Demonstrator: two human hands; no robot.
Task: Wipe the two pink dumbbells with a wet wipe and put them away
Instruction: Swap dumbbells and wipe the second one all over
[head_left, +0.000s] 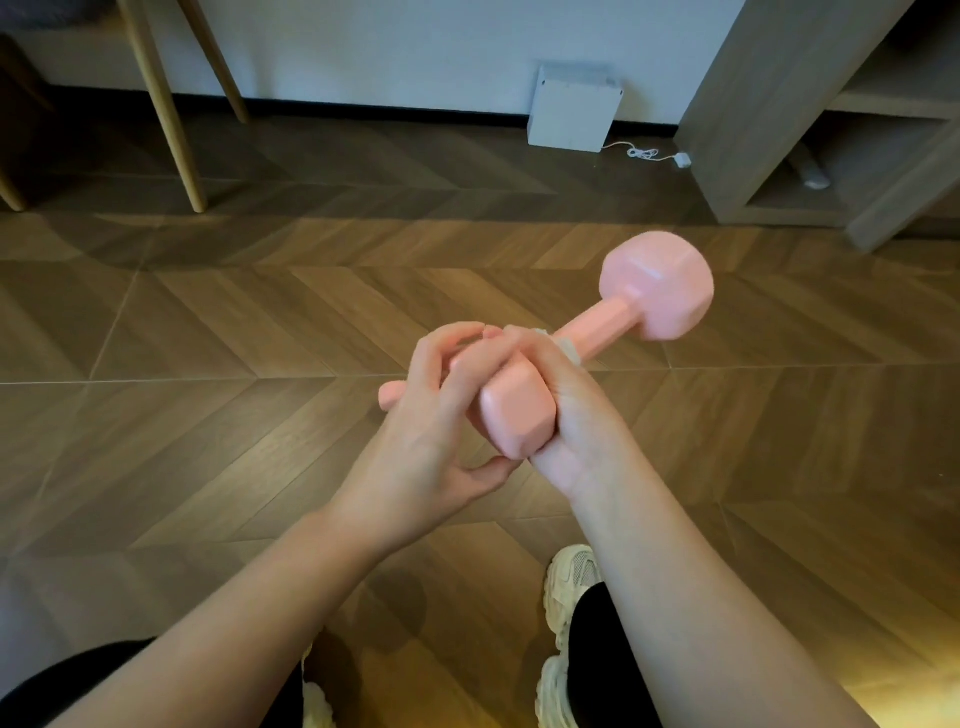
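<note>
I hold one pink dumbbell in mid-air above the wood floor, laid in a herringbone pattern. The dumbbell is smooth and matte, with faceted heads and a straight bar. The far head points up and right; the near head sits between my hands. My right hand is clenched round the bar just behind the near head. A pale strip of wipe shows under its fingers; most of it is hidden. My left hand is curled against the near head, fingers bent over it. A second pink piece protrudes left of my left hand; I cannot tell what it is. Cream shoes are cut off below.
</note>
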